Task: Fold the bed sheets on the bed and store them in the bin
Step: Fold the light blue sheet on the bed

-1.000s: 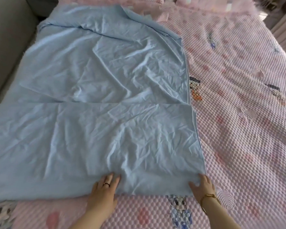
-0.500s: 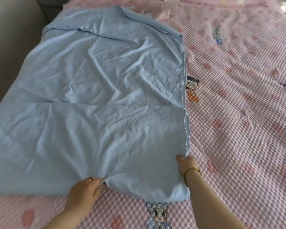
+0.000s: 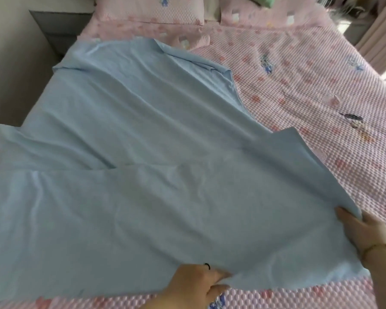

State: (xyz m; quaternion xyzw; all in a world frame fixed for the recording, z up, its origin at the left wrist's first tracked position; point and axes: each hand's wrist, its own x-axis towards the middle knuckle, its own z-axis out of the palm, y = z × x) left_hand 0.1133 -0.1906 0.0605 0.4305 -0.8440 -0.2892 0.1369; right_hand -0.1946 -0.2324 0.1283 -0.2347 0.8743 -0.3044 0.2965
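Now: pinching near hem of blue sheet (image 3: 143, 186) with left hand (image 3: 196, 284), gripping its corner with right hand (image 3: 363, 233). Lift level, carry forward, align edges before releasing.

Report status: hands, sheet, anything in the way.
Left grip pinches blue sheet near edge. Right grip holds its right corner, raised. Sheet partly folded on pink bedspread. Nothing lying on sheet.
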